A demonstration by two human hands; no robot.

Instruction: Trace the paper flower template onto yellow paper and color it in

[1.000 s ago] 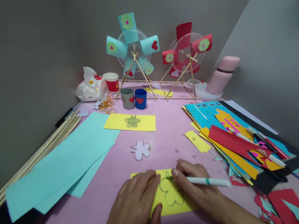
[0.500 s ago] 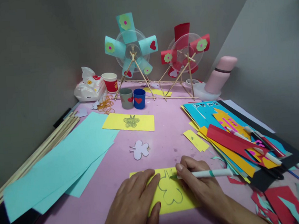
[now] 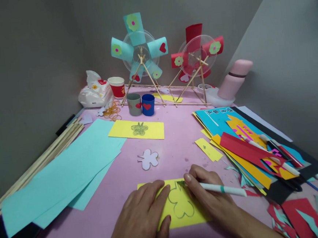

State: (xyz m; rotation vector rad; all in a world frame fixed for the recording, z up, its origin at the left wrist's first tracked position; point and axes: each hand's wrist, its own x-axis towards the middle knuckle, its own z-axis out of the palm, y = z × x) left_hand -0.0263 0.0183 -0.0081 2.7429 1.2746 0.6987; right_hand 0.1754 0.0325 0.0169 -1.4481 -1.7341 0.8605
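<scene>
A yellow paper card (image 3: 175,220) lies near the front of the table, with a butterfly outline drawn on it. My left hand (image 3: 143,212) rests flat on the card's left side, fingers stretched out. Between its thumb and fingers, my right hand (image 3: 209,192) holds a white marker (image 3: 222,189) with a green band; the tip is at the antennae along the card's upper edge. Just beyond lies a white butterfly cutout (image 3: 149,159). Farther back is another yellow card (image 3: 121,129) bearing a filled-in butterfly drawing.
Light blue paper sheets (image 3: 69,173) and wooden sticks (image 3: 41,157) lie left. Colored papers (image 3: 241,156) with markers, plus red scraps (image 3: 301,214), are on the right. Two paper wheels (image 3: 140,54) on stick frames, small cups (image 3: 148,105) and a pink bottle (image 3: 234,78) stand behind.
My right hand has shifted slightly left and up along the card's upper edge. The marker's back end has tilted downward. My left hand stays in place.
</scene>
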